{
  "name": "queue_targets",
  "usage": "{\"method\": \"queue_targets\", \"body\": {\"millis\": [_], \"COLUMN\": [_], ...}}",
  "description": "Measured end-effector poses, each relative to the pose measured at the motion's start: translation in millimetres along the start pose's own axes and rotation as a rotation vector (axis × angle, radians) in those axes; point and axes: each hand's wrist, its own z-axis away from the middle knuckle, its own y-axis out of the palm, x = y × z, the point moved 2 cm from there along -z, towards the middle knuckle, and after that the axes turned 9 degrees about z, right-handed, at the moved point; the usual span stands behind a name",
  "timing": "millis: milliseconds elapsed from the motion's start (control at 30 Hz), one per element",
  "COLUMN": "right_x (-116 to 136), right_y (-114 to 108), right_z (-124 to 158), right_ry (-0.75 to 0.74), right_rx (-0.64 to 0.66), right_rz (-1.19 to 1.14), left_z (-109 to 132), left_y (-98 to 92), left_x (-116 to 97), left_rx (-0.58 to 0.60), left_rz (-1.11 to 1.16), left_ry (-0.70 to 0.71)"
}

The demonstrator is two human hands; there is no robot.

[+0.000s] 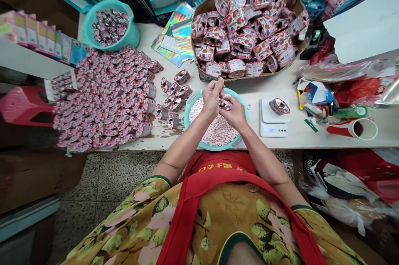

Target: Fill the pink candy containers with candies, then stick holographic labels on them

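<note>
Over a turquoise basin of pale pink candies, both of my hands are close together. My right hand holds a small strawberry-printed candy container, its open top facing up. My left hand is closed in a fist right above the container's opening, and a few pale candies show at its lower edge. Left of the basin stand several similar open containers. On a small white scale to the right sits one more container.
A cardboard box of printed containers stands behind the basin. Massed filled-looking containers cover the table's left side, with a turquoise bucket of small shiny pieces behind. A paper cup lies at right, near plastic bags and a green tape roll.
</note>
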Motion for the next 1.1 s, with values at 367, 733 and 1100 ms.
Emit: {"method": "queue_targets", "body": {"millis": [367, 733, 1100], "right_x": [-13.6, -101.1, -229.3], "right_y": [-0.6, -130.7, -191.4], "right_z": [-8.0, 51.2, 21.0], "right_ry": [-0.012, 0.244, 0.455], "right_rx": [0.04, -0.23, -0.761], "right_rz": [-0.157, -0.349, -0.061], "left_z": [1.7, -28.8, -31.5], "left_y": [6.9, 37.0, 129.5], "left_x": [4.0, 72.2, 159.4], "left_rx": [-0.009, 0.377, 0.682], "left_rz": [0.05, -0.804, -1.211], "left_ry": [-0.063, 0.006, 0.065]}}
